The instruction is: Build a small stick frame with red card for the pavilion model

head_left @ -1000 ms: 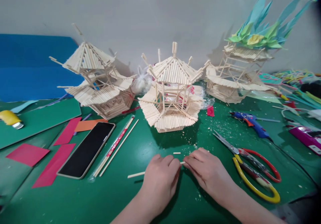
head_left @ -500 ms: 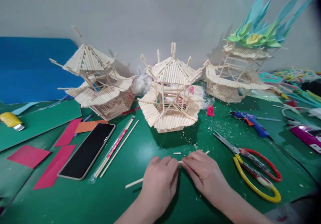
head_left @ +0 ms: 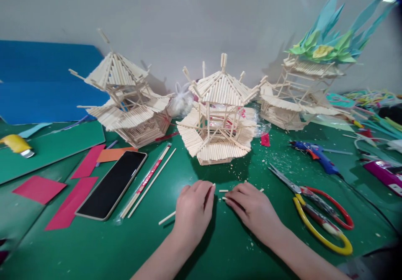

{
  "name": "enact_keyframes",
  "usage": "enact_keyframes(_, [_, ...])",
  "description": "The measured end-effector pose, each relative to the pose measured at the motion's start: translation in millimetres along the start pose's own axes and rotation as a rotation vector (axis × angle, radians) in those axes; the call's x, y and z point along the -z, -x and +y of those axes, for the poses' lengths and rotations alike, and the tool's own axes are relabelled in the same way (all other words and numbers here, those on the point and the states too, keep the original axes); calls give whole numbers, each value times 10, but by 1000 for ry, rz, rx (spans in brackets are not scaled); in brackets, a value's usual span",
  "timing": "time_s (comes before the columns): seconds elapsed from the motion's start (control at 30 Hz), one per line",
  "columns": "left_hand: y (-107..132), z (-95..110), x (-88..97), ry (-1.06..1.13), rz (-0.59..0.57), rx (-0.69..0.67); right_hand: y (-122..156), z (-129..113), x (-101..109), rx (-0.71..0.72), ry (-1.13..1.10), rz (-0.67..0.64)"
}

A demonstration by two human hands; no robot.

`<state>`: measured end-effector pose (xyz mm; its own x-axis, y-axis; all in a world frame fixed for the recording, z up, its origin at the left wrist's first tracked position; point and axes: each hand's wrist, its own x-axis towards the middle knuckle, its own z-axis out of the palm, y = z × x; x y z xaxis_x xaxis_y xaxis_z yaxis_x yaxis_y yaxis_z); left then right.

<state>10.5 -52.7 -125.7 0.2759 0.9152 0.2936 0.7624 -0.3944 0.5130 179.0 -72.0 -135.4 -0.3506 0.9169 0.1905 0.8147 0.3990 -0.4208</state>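
Note:
My left hand rests on the green table, fingers curled round a thin wooden stick whose end pokes out to the left. My right hand lies just to its right, fingertips pinched on a short stick piece. Another short piece lies loose between the hands. Just behind them stands a stick-built pavilion model.
A second stick pavilion stands at the left, a third with paper leaves at the right. Red and yellow scissors, a blue glue gun, a phone, wrapped chopsticks and red paper pieces lie around.
The hands have drawn slightly apart; a small gap with stick pieces now shows between them. The camera shifted a little to the left.

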Motion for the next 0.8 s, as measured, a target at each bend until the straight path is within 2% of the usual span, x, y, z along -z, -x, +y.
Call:
enact_keyframes(0.1, [0, -12, -14, -25, -2, -10, -18, -28, -39, 22, 16, -23])
enact_keyframes(0.2, [2, -12, -13, -33, 2, -18, 12, 30, 20, 12, 13, -16])
enact_keyframes(0.37, [2, -16, -5, -20, 5, -24, 178, 414, 332, -92, 41, 72])
enact_keyframes(0.5, [-3, -11, -12, -18, 15, -37, 284, 662, 522, -30, 165, -68])
enact_keyframes(0.63, [-1, -3, -20, -7, 22, -41, 272, 669, 506, 63, 278, -108])
enact_keyframes(0.8, [1, -7, -25, 0, 40, -45, 239, 686, 443, 84, 283, -114])
